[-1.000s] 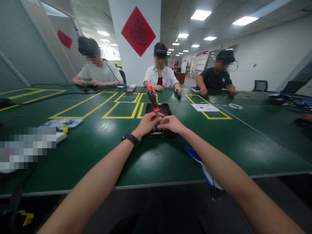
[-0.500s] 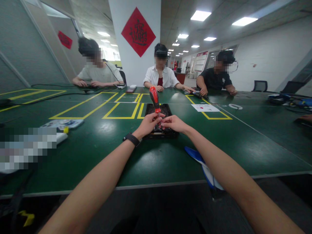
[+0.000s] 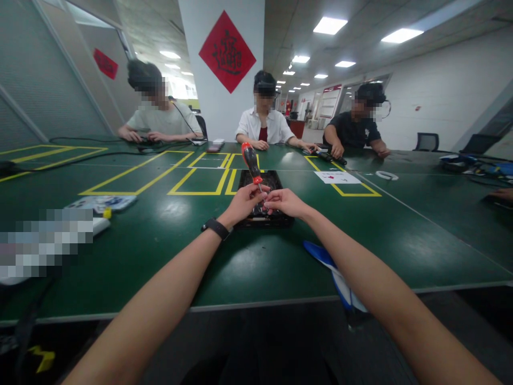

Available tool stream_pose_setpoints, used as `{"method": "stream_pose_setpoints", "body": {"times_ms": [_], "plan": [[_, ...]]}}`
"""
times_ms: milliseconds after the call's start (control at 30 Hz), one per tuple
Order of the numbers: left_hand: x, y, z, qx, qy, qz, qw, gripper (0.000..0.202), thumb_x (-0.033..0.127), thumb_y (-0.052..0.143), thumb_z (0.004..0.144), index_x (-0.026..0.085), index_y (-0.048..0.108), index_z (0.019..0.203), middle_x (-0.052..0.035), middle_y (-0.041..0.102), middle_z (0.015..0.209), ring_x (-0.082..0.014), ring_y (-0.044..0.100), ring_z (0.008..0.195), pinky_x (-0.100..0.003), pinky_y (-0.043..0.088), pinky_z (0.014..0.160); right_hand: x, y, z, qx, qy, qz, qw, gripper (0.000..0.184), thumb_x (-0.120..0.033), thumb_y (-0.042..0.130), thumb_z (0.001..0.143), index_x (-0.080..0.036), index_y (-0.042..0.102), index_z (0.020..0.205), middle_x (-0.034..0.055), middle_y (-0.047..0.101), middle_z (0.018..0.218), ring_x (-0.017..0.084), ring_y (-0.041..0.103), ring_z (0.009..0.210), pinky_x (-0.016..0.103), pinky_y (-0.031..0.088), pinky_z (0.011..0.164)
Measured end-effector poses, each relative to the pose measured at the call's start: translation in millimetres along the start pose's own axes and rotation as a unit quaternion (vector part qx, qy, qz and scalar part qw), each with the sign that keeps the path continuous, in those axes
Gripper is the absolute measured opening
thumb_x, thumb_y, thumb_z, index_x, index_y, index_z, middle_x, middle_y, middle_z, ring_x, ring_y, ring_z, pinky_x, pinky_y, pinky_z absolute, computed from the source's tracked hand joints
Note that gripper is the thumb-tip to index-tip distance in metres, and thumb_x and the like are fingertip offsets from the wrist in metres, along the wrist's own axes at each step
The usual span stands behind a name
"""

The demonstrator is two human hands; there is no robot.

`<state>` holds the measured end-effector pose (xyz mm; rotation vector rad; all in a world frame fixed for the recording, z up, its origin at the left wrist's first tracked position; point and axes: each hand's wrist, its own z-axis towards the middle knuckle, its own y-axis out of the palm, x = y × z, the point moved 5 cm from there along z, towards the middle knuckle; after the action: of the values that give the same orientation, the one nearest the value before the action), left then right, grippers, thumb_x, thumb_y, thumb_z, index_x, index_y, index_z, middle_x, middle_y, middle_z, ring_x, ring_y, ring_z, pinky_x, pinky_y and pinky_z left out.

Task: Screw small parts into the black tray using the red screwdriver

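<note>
A screwdriver [image 3: 251, 164] with a red and black handle leans up and to the left above a black tray-like box [image 3: 287, 220]. My left hand [image 3: 245, 202], a dark band on its wrist, is closed around the screwdriver's shaft just below the handle. The fingertips of my right hand [image 3: 284, 201] are pinched together by the lower end of the shaft. What they hold, if anything, is too small to make out. Small dark contents of the box lie beneath my fingers, partly hidden by both hands.
A blue and white object [image 3: 340, 283] lies at the table's front edge under my right forearm. A printed sheet [image 3: 337, 177] and a white ring [image 3: 387, 175] are farther right. A white case-like thing [image 3: 96, 227] sits left. Three people sit across the green table [image 3: 168, 289].
The screwdriver's handle has tipped further to the left. Both my hands stay nearly where they were over the box.
</note>
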<state>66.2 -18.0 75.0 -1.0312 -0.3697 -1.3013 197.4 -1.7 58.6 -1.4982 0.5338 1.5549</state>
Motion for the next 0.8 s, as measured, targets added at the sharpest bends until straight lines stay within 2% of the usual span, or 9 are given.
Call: {"method": "stream_pose_setpoints", "body": {"times_ms": [167, 333, 400, 500, 633, 800], "plan": [[2, -1.1, 0, 0.007, -0.006, 0.051, 0.999, 0.032, 0.034, 0.057, 0.079, 0.013, 0.065, 0.102, -0.0039, 0.065, 0.078, -0.0126, 0.053, 0.062, -0.026, 0.043, 0.062, 1, 1, 0, 0.003, -0.009, -0.007, 1.0, 0.025, -0.028, 0.072, 0.066, -0.01, 0.06, 0.079, 0.0029, 0.066, 0.069, 0.01, 0.062, 0.055, 0.025, 0.05, 0.06], [3, 0.2, 0, -0.011, 0.031, 0.048, 0.998, 0.031, 0.034, 0.048, 0.085, 0.013, 0.064, 0.101, -0.0054, 0.065, 0.091, -0.0158, 0.057, 0.08, -0.027, 0.044, 0.074, 2, 0, 2, 0.001, -0.023, -0.001, 1.0, 0.026, -0.029, 0.074, 0.063, -0.012, 0.058, 0.074, 0.0022, 0.065, 0.07, 0.011, 0.062, 0.053, 0.025, 0.05, 0.057], [3, -0.3, 0, -0.011, 0.036, 0.04, 0.998, 0.031, 0.035, 0.045, 0.087, 0.013, 0.064, 0.098, -0.0047, 0.065, 0.088, -0.0152, 0.057, 0.079, -0.027, 0.044, 0.075, 2, -1, 2, 0.005, -0.017, -0.003, 1.0, 0.027, -0.03, 0.074, 0.063, -0.012, 0.059, 0.076, 0.0018, 0.066, 0.068, 0.011, 0.061, 0.053, 0.025, 0.049, 0.057], [-2, -3.0, 1, 0.01, 0.013, -0.003, 1.0, 0.032, 0.038, 0.044, 0.088, 0.013, 0.063, 0.094, -0.0032, 0.061, 0.078, -0.0127, 0.055, 0.069, -0.025, 0.045, 0.068, 0, -4, 2, 0.023, -0.011, -0.03, 0.999, 0.02, -0.031, 0.066, 0.07, -0.012, 0.063, 0.078, 0.0015, 0.066, 0.065, 0.009, 0.06, 0.054, 0.021, 0.047, 0.056], [-9, -7.9, 3, 0.066, -0.035, -0.113, 0.991, 0.03, 0.041, 0.046, 0.086, 0.013, 0.057, 0.085, -0.0025, 0.057, 0.076, -0.0102, 0.054, 0.063, -0.022, 0.046, 0.06, -5, -9, 2, 0.056, -0.027, -0.075, 0.995, 0.014, -0.023, 0.057, 0.073, -0.012, 0.065, 0.072, 0.0022, 0.067, 0.067, 0.008, 0.057, 0.056, 0.018, 0.043, 0.054], [-16, -11.2, 4, 0.101, -0.043, -0.181, 0.977, 0.029, 0.041, 0.045, 0.087, 0.015, 0.051, 0.078, -0.0008, 0.053, 0.073, -0.0082, 0.051, 0.059, -0.02, 0.045, 0.058, -4, -5, 0, 0.037, -0.04, -0.083, 0.995, 0.013, -0.021, 0.055, 0.072, -0.012, 0.064, 0.069, 0.003, 0.069, 0.067, 0.009, 0.058, 0.061, 0.02, 0.044, 0.061]]}}
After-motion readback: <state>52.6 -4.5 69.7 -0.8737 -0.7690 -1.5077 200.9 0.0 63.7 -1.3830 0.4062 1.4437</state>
